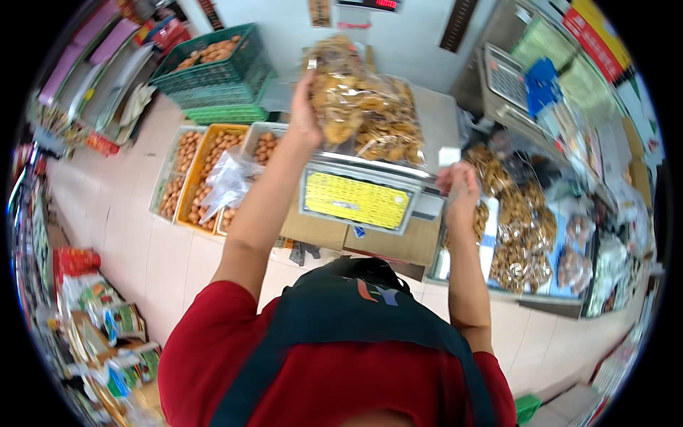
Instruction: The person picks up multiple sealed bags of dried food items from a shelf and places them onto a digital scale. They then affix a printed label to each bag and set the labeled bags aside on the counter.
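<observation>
Beyond the red sleeve [213,334], a clear bag of dried snacks [366,107] is gripped by the left hand [304,117] over the scale's [359,199] rear edge, while a small white label [449,156] is pinched by the right hand [461,186].

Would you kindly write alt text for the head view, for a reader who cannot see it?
Seen from above, a person's left hand holds a clear bag of brown snacks on a weighing scale, while the right hand pinches a small white label beside it. More bagged snacks lie to the right, and trays of eggs stand on the floor at left.
</observation>
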